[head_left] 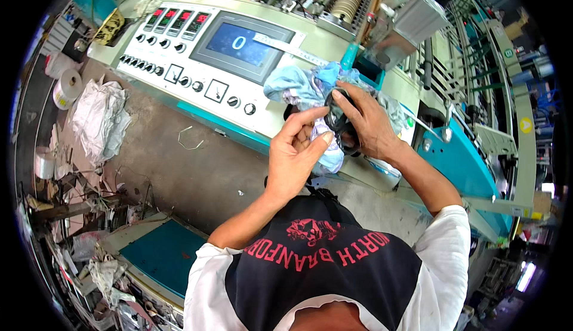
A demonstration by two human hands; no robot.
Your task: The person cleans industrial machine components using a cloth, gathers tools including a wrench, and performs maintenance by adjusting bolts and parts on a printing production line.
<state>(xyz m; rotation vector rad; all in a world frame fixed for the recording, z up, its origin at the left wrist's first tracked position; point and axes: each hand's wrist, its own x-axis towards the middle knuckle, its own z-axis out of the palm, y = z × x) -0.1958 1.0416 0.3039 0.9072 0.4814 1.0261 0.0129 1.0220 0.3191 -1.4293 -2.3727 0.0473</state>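
My right hand [373,122] is closed on a glossy black object [339,113] with curved parts; its exact kind I cannot make out. Close to its left side is my left hand [293,155], thumb and index finger stretched apart and the other fingers curled, with nothing seen between them. Around and under the black object lie crumpled light blue and lilac cloths [292,83], bunched on the machine panel's right end. The right hand hides part of the black object and of the cloths.
A pale machine panel [197,62] with knobs, small red displays and a lit blue screen [233,45] stretches across in front. Rollers and rails [433,62] rise at the right, beside a teal plate [471,164]. A white sack [100,119] and a white roll [67,86] stand at left.
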